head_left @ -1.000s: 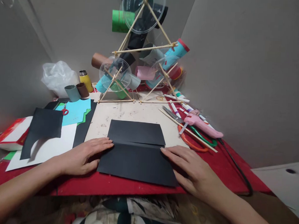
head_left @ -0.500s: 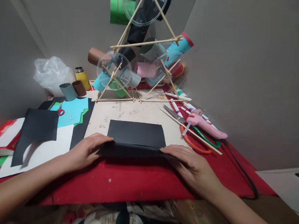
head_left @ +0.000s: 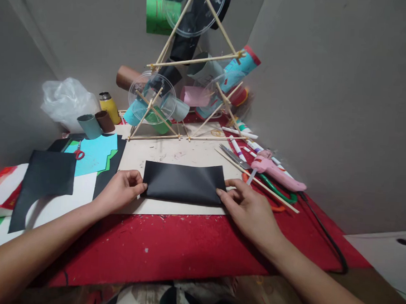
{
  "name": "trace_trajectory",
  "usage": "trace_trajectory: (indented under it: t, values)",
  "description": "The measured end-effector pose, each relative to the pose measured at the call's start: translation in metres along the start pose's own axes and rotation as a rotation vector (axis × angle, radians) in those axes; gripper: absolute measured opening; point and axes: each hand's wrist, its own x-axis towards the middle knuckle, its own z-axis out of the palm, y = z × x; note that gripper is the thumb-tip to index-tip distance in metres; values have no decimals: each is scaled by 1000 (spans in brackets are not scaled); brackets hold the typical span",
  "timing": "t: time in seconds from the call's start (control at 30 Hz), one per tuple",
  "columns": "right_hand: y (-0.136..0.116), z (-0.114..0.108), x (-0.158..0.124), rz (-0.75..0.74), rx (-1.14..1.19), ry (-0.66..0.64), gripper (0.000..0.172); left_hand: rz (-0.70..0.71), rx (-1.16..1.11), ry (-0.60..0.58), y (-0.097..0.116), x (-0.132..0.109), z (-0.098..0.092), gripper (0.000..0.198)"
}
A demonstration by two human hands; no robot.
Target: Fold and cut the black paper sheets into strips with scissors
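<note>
A sheet of black paper (head_left: 184, 183), folded over into a wide strip, lies on the pale board (head_left: 176, 150) in front of me. My left hand (head_left: 124, 189) pinches its left end between thumb and fingers. At the right end my right hand (head_left: 246, 206) does the same, thumb on top of the paper. The near edge is a rounded fold, slightly raised in the middle. Beyond it stands a frame of wooden sticks (head_left: 197, 60) bearing clear plastic discs and coloured paper tubes.
On the right lie a pink glue gun (head_left: 277, 168) with a black cord, large scissors (head_left: 235, 157) and markers. Cut paper sheets (head_left: 50, 171), small red-handled scissors (head_left: 79, 153), paper rolls (head_left: 89, 125), a yellow bottle (head_left: 110, 107) and a plastic bag (head_left: 69, 102) are on the left.
The near flap of the black paper has been folded up and over, away from me, onto the far part. Both hands moved with it and now grip the ends.
</note>
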Motion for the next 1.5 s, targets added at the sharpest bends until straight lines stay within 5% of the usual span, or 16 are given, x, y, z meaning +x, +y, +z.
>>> trace_trajectory:
  t: [0.2, 0.63, 0.9, 1.07, 1.27, 1.5]
  values:
    - [-2, 4, 0, -25, -169, 77, 41, 32, 61, 45, -5, 6, 5, 18]
    - [0, 15, 3, -205, -590, 14, 34, 336, 576, 143, -12, -5, 21, 17]
    - [0, 15, 7, -207, -624, 1, 30, 343, 731, 90, -13, -5, 20, 11]
    - [2, 15, 6, -249, -573, 14, 29, 607, 863, 142, 0, -7, 19, 48]
    - [7, 13, 4, -317, -507, 19, 29, 928, 917, -89, 34, -5, 48, 52]
    - [10, 6, 7, -358, -415, -38, 32, 666, 845, -283, 25, 8, 66, 74]
